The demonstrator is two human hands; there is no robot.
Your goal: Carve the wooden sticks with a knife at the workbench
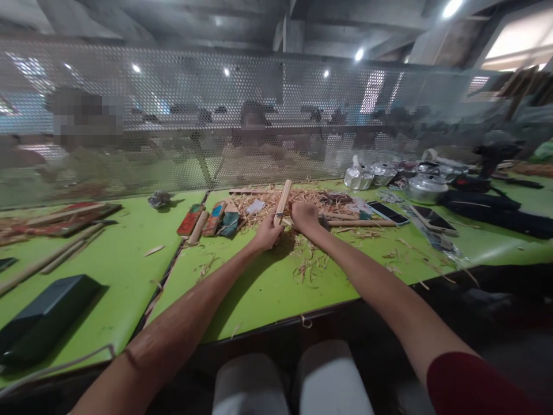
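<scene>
The left hand (266,231) is closed around the lower part of a pale wooden stick (282,202), which stands tilted, its upper end leaning away toward the mesh screen (276,115) at the far edge of the green table (268,288). The right hand (305,216) sits just beside it, fingers curled around something dark and small at the stick's base; what it grips is too small to tell, though it looks like a blade or tool.

Judging by the heap of wood shavings (302,199) lying around and behind the hands, near the far edge, and by more curls scattered toward the near edge, a good deal of whittling looks done. The stick in hand seems smooth and light along its visible length, yet it is still being held for work, so it appears unfinished.

A second stick (360,223) lies flat to the right of the hands. Two phones (387,212) rest farther right, and painted wooden pieces (203,219) lie to the left near the table seam.
</scene>
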